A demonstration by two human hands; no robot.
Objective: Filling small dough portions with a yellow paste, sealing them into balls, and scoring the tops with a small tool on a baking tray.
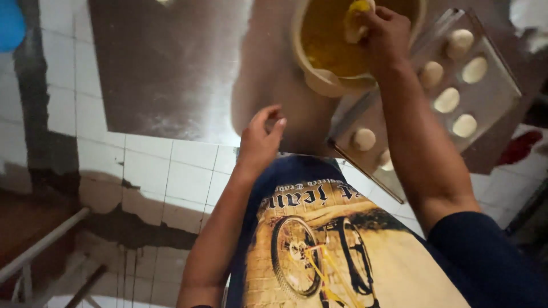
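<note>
My right hand (383,35) reaches into a cream bowl (319,77) holding yellow liquid and is closed on a round dough piece (355,21) coated in yellow. My left hand (260,140) hovers over the brown floured worktop (171,68) near its front edge, fingers loosely curled, nothing visible in it. To the right of the bowl a metal baking tray (491,100) carries several pale round dough pieces (447,100).
The counter front is white tile (148,165), cracked lower down. A metal bar (40,245) slants at the lower left. A blue object (10,23) sits at the top left corner, a red thing (516,147) at the right edge.
</note>
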